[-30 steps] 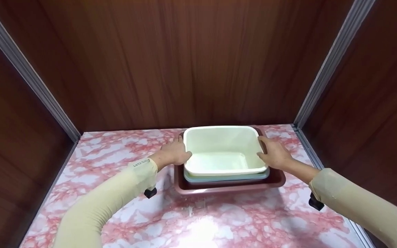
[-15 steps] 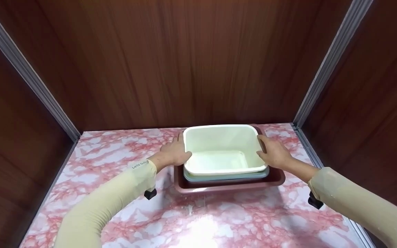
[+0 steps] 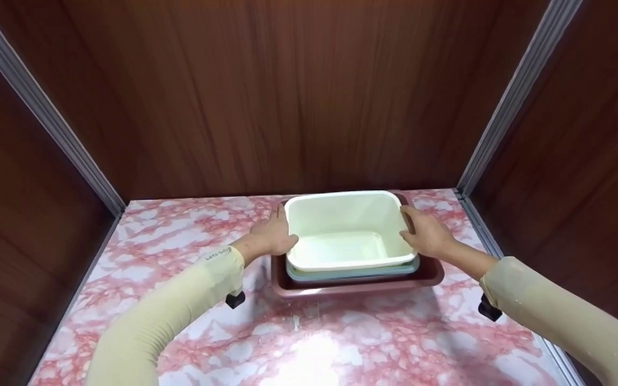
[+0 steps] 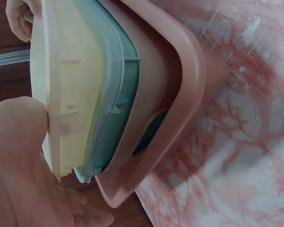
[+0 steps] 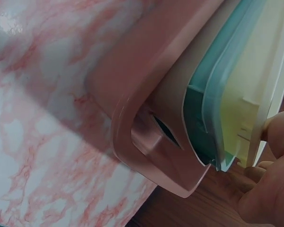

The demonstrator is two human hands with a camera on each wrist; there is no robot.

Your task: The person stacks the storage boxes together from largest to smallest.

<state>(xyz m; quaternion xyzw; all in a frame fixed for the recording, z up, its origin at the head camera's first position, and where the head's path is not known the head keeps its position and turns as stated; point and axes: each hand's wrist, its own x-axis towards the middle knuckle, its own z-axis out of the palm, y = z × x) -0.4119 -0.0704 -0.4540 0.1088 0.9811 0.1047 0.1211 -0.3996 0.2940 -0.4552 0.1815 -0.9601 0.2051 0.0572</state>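
A cream tub [image 3: 347, 245] sits at the top of a nested stack, its rim slightly slanted in the head view. My left hand [image 3: 274, 236] grips its left end, thumb over the rim and fingers outside. On the opposite end, my right hand [image 3: 427, 233] holds the rim the same way, its thumb on the inside. Under the cream tub is a blue-green tub [image 3: 354, 275], whose ribbed side shows teal in the left wrist view. Both lie within a larger brownish-pink basin [image 3: 360, 290] with a wide rim. Its side has a slot in both wrist views.
The stack stands near the back of a pink-and-white marbled table [image 3: 207, 343]. Behind it rises a dark wood panel [image 3: 298, 96]. More panels close off both sides, joined by grey metal posts [image 3: 518, 102].
The head view has shifted a little, so the table and stack appear slightly higher. The cream tub's rim slants a bit more, its right back corner higher. Both hands keep their hold.
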